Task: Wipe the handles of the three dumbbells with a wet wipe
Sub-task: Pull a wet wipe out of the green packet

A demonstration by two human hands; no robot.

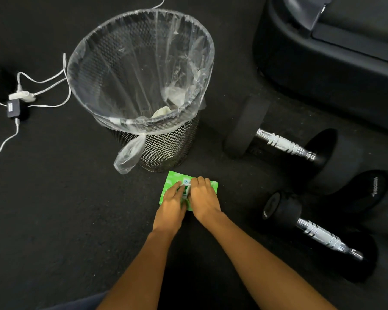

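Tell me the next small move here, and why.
Probably peel the flap open and draw out one wipe: the left hand and right hand are on the wipe pack at its flap, no wipe is out yet, and the visible dumbbell handles lie untouched on the right.

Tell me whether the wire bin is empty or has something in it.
Not empty. A pale crumpled wad lies at the bottom of the bin, inside its clear bag.
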